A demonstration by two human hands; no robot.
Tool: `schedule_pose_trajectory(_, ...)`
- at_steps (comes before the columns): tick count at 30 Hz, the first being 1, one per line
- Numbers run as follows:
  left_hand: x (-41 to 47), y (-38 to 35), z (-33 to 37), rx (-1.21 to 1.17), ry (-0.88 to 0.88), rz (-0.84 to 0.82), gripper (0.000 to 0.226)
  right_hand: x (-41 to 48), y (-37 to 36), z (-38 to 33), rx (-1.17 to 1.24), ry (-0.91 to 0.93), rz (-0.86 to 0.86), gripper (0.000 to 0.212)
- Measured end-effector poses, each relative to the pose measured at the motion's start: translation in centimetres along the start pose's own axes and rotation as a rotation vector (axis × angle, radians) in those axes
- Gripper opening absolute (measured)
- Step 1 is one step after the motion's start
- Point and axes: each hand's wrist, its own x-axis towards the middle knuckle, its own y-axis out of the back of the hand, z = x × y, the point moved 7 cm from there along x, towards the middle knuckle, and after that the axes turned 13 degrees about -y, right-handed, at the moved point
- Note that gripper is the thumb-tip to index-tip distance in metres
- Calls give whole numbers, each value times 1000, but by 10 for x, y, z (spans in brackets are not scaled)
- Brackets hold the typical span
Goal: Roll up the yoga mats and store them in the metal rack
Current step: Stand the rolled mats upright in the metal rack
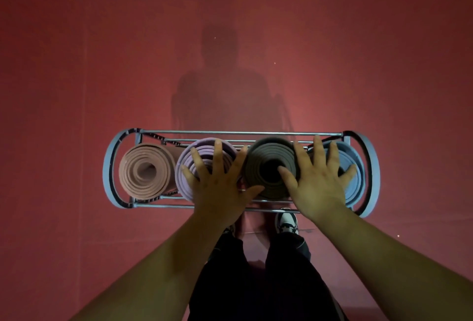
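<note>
Four rolled mats stand on end in the metal rack (230, 132), long axes pointing up at the camera: a pink mat (146, 169) at the rack's left end, then a purple mat (204, 145), a dark grey mat (268, 157), and a blue mat (355, 187) at its right end. The left hand (220, 180), fingers straight and spread, lies flat over the purple roll. The right hand (317, 180), equally splayed, bridges the grey and blue rolls. Any settling push goes straight down. No writing is legible.

Both hands (220, 187) (317, 187) flat, fingers (217, 154) spread.
</note>
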Motion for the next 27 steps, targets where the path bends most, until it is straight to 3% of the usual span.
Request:
schedule_pose_trajectory(13, -20, 1, -3, 2, 4, 8, 88, -18, 0, 5, -97, 57, 18, 82)
schedule_pose_trajectory(18, -25, -3, -1, -5, 10, -16, 88, -9, 8, -13, -79, 213, 60, 91)
schedule_pose_trajectory(27, -25, -4, 3, 28, -8, -1, 82, 15, 13, -32, 40, 359, 117, 66)
